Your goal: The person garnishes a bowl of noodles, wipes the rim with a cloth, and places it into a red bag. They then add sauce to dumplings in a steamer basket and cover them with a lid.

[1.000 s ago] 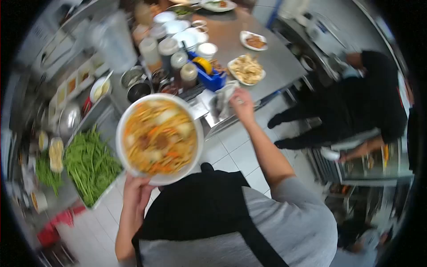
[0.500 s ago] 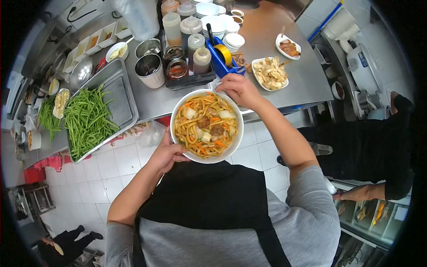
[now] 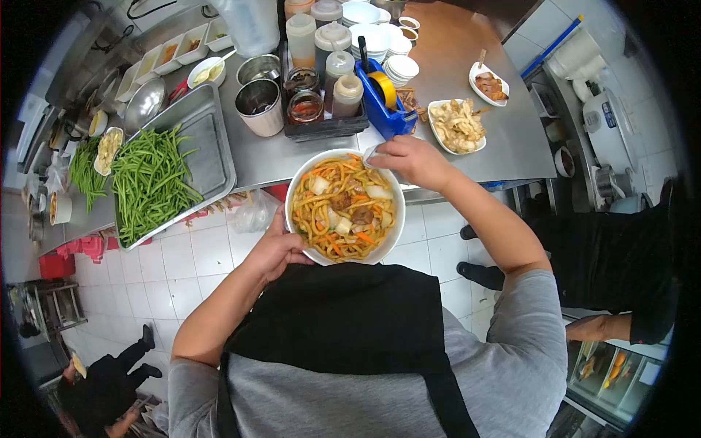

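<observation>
Close against the black apron (image 3: 336, 321), both forearms angle inward from bent elbows, and the 2 hands meet at opposite sides of a white bowl (image 3: 293, 182). The left hand (image 3: 276, 248) grips the bowl's lower left side, thumb toward the rim and the other fingers partly hidden beneath. The right hand (image 3: 412, 162) comes down from the upper right, its fingers curled and pinching a pale cloth (image 3: 371, 156) at the upper right rim. Between the hands, the bowl is held just off the counter's near edge, full of thick noodles (image 3: 343, 208) with carrot strips, pale vegetable pieces and 2 browned chunks.

Beyond it on the counter (image 3: 263, 160) stand a black tray of bottles and jars (image 3: 325, 128), a blue tape dispenser (image 3: 387, 120) and a metal tray of green beans (image 3: 150, 182) to the left. Farther right lie 2 white dishes of food (image 3: 457, 126). Well apart, 2 people in black (image 3: 591, 255) stand on either side.
</observation>
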`<state>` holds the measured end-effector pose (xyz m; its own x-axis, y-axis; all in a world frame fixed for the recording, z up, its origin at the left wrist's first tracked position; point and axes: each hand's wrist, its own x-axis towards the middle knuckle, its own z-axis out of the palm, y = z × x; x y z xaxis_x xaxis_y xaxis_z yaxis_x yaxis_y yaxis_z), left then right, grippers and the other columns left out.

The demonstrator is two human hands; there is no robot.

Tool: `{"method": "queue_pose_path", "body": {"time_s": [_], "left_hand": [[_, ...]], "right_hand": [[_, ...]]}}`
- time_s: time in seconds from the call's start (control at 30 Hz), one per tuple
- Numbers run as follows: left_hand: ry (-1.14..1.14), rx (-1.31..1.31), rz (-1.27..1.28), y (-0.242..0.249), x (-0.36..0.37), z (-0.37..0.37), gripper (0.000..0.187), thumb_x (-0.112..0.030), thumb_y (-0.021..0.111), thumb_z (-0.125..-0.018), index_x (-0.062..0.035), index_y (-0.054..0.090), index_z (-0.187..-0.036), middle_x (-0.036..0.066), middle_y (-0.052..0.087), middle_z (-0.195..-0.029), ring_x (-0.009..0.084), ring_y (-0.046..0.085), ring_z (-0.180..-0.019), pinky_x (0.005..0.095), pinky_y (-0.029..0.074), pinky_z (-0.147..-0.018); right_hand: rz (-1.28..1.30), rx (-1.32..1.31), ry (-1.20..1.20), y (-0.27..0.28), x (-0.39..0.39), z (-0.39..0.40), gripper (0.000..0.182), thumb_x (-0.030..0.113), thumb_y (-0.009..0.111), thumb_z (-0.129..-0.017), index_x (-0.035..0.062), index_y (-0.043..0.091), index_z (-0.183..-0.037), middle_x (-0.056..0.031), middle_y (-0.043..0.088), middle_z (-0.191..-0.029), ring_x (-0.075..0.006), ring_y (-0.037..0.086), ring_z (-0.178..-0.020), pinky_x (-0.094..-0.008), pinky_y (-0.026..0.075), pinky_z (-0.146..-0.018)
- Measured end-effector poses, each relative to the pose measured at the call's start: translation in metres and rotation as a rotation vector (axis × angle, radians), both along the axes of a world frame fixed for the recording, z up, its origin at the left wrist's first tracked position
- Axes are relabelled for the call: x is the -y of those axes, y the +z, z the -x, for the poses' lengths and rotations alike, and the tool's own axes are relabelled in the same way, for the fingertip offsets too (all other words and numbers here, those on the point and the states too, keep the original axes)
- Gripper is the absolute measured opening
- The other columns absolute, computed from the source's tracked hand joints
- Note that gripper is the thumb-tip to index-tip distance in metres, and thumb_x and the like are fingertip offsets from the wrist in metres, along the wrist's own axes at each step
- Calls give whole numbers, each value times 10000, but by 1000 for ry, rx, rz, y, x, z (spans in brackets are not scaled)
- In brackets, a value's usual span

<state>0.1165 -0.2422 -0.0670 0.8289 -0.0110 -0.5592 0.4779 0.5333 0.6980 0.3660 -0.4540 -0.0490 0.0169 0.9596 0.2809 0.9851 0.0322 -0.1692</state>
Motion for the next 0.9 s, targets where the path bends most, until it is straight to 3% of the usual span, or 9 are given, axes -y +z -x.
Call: {"method": "queue_pose_path", "body": {"time_s": [0.3,0.53,0.63,0.77,0.9], "left_hand": [[2,1,-24,11,1,0,837,40,531,-671,-145,107,-1368,161,459,-1194,292,598,-961,374,576,-651],[21,-7,17,-3,0,3,845,31,514,-683,-160,78,-1381,167,440,-1225,297,592,-984,383,575,-662],[-9,-2,52,-7,-2,1,865,35,508,-674,-179,65,-1386,170,432,-1237,298,596,-973,399,571,-675],[-91,-17,48,-11,-6,-7,878,64,479,-660,-179,64,-1394,179,417,-1250,324,587,-987,416,572,-682],[-224,-56,14,-4,-1,-23,880,65,484,-655,-173,76,-1397,177,435,-1235,324,610,-940,387,580,-652]], "right_hand": [[143,-194,-114,6,31,26,321,-4,543,-682,116,595,-975,-47,544,-913,-244,534,-884,-339,475,-736],[208,-589,-112,7,40,16,264,-44,475,-708,64,580,-925,-96,559,-886,-288,541,-895,-363,433,-804],[107,-768,-258,8,30,17,236,-59,447,-729,52,571,-898,-100,562,-870,-282,545,-894,-343,420,-820],[-122,-525,-242,19,-10,-2,219,-74,481,-723,65,599,-846,-84,564,-866,-264,552,-893,-328,447,-778],[-153,-366,50,22,-50,1,225,-60,552,-657,91,622,-809,-69,566,-893,-258,552,-908,-343,466,-765]]}}
